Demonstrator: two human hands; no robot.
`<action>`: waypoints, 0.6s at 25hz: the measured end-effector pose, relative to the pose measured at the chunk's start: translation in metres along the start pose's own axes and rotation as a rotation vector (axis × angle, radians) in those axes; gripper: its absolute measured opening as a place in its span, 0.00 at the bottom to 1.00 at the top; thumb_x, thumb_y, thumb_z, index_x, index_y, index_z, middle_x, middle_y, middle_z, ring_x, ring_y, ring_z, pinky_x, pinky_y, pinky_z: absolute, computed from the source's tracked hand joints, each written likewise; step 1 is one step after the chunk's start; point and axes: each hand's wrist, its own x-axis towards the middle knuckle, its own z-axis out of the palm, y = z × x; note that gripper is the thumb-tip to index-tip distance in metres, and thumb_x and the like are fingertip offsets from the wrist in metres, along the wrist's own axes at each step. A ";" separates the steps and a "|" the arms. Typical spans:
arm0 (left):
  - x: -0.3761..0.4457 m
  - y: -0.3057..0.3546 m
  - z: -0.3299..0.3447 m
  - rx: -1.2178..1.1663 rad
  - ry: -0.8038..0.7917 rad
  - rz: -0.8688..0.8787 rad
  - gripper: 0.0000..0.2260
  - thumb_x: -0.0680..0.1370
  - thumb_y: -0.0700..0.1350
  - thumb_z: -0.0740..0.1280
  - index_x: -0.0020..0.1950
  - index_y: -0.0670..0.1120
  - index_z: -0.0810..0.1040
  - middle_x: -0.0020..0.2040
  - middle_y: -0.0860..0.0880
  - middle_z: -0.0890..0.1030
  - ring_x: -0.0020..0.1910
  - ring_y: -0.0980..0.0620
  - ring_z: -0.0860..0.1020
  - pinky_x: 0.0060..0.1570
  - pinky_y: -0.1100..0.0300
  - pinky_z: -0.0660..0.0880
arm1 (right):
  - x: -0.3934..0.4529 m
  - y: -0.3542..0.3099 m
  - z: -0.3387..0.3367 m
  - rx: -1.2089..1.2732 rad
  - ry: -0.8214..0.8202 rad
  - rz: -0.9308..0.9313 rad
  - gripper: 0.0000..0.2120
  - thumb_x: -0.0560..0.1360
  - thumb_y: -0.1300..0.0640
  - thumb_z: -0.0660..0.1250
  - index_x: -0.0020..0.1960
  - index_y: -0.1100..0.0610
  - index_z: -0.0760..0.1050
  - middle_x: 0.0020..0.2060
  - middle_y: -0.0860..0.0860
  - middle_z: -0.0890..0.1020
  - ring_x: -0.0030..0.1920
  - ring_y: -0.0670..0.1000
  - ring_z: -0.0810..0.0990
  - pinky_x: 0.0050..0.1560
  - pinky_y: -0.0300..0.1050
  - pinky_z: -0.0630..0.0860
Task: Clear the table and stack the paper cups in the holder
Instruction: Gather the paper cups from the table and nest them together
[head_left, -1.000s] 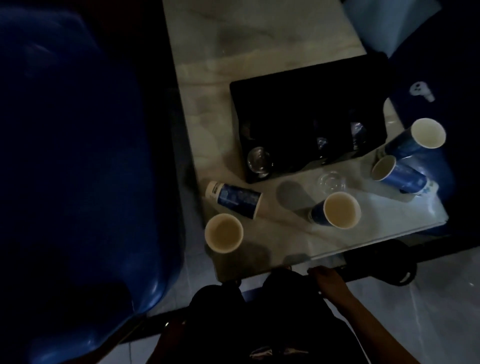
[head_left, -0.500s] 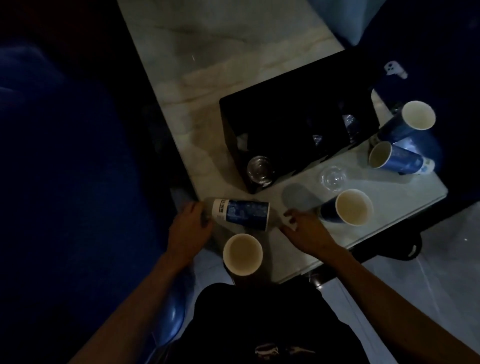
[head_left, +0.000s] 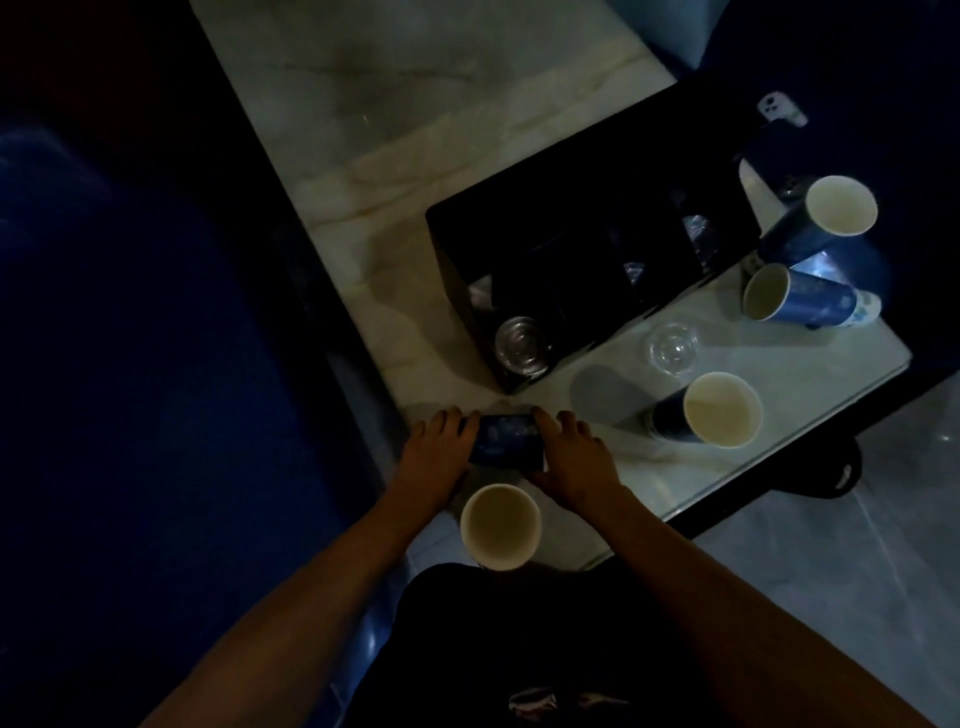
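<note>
The table (head_left: 467, 119) is a pale marble-look slab in dim light. A black holder (head_left: 587, 218) with open compartments stands on it; all positions below are given relative to this holder. A clear glass (head_left: 521, 345) sits in the holder's near-left compartment. A second glass (head_left: 672, 348) stands on the table just in front of the holder.

Paper cups:
- One upright cup (head_left: 722, 410) stands in front, to the right.
- One upright cup (head_left: 500, 526) stands in front, at the near table edge.
- One tilted cup (head_left: 836, 208) is at the right.
- One cup on its side (head_left: 800, 301) lies at the right.
- One lying cup (head_left: 506, 441) rests in front, between both hands.

The left hand (head_left: 439, 452) and right hand (head_left: 574, 457) each touch one end of the lying cup, fingers spread and curled around it.
</note>
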 end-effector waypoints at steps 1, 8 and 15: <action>0.000 -0.002 0.000 -0.025 0.017 -0.006 0.33 0.77 0.49 0.68 0.78 0.45 0.58 0.74 0.42 0.66 0.72 0.42 0.67 0.67 0.46 0.68 | 0.000 -0.001 0.001 0.025 0.008 -0.002 0.44 0.71 0.41 0.73 0.79 0.46 0.52 0.71 0.58 0.67 0.67 0.61 0.71 0.61 0.58 0.74; -0.020 -0.033 -0.041 -0.471 0.184 0.073 0.27 0.71 0.50 0.75 0.67 0.43 0.74 0.64 0.44 0.77 0.62 0.45 0.76 0.55 0.50 0.77 | -0.009 0.003 -0.032 0.754 -0.003 -0.027 0.44 0.70 0.37 0.73 0.78 0.39 0.54 0.69 0.50 0.69 0.66 0.51 0.73 0.62 0.50 0.75; -0.071 -0.007 -0.072 -0.506 0.445 0.083 0.30 0.68 0.56 0.75 0.67 0.43 0.76 0.61 0.45 0.79 0.58 0.46 0.77 0.52 0.53 0.78 | -0.041 -0.023 -0.067 1.356 0.145 0.051 0.19 0.69 0.27 0.61 0.59 0.27 0.72 0.64 0.45 0.77 0.62 0.50 0.79 0.56 0.54 0.82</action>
